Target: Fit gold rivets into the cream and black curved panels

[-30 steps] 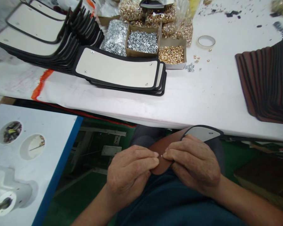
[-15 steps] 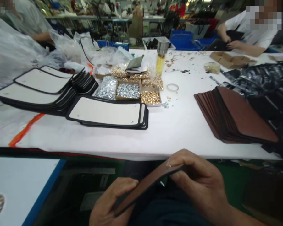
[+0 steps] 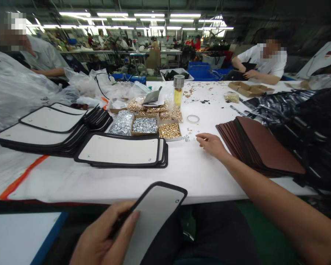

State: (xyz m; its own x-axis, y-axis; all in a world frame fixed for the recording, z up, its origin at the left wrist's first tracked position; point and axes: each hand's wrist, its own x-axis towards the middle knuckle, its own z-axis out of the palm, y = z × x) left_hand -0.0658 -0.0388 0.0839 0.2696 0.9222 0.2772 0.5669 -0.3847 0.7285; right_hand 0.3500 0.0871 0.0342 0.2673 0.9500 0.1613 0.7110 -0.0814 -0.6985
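My left hand [image 3: 107, 235] grips a curved panel [image 3: 157, 209] with a pale grey face, a black border and a small metal fastener near its upper corner. The panel is tilted above my lap, its lower end cut off by the frame. Over the white table, my right hand [image 3: 212, 144] is stretched out with thumb and fingertips drawn together; whatever lies between them is too small to make out. Just left of its fingertips are loose silver fasteners [image 3: 185, 138]. Close by stand a box of gold fasteners [image 3: 169, 130] and a box of silver fasteners [image 3: 145, 125].
Stacked pale panels [image 3: 118, 149] lie at the left, and a stack of brown panels [image 3: 267, 143] at the right. A bottle [image 3: 178, 90] and a tape ring [image 3: 193, 118] stand farther back. Black plastic-wrapped goods [image 3: 309, 125] fill the right side. Two people sit across the table.
My right hand has let go of the panel and reached forward to the loose fasteners. The panel, in my left hand, has turned from its brown side to its pale side. The view has tilted up.
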